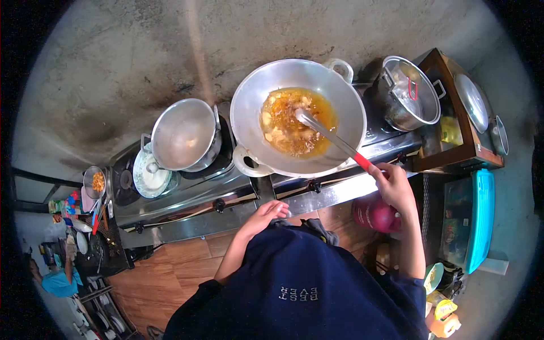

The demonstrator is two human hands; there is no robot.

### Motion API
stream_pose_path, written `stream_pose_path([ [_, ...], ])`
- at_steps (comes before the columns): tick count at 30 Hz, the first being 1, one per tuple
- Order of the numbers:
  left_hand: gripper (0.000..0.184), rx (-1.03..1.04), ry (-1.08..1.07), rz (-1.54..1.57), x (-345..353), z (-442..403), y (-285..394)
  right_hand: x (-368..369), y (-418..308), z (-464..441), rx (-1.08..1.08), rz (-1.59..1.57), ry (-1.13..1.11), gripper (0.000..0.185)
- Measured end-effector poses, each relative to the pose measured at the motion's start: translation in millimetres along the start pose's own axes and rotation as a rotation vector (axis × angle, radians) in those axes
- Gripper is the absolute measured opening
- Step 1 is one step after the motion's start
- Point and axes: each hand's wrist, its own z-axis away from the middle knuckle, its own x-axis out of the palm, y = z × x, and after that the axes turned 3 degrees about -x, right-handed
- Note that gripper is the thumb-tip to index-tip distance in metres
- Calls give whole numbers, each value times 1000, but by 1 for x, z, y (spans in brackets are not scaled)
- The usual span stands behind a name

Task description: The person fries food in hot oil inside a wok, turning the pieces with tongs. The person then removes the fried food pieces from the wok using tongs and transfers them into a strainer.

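Note:
My right hand (394, 184) is closed around the red handle of a long metal spatula (334, 137). The spatula's far end dips into bubbling golden oil (309, 148) with pale and browned pieces frying in it, so its head is partly hidden. The oil lies in a large two-handled aluminium wok (243, 102) on the stove. My left hand (263, 218) hovers near the stove's front edge, below the wok's left handle, its fingers loosely extended and nothing in them.
Left of the wok sit a deep pot (184, 136) and a plate (141, 181) with white residue. A lidded pot (428, 110) stands right, beside a wooden cabinet (487, 156). Below are a pink gas cylinder (377, 214) and a turquoise-lidded box (481, 221). Another person (62, 280) is at far left.

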Motion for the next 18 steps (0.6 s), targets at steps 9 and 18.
stream_pose_path([
  [9,61,-39,173,-45,2,-14,-13,6,0,0,154,-254,-164,44],
  [18,70,-119,250,-94,0,-22,-25,-10,14,10,65,-107,-83,43],
])
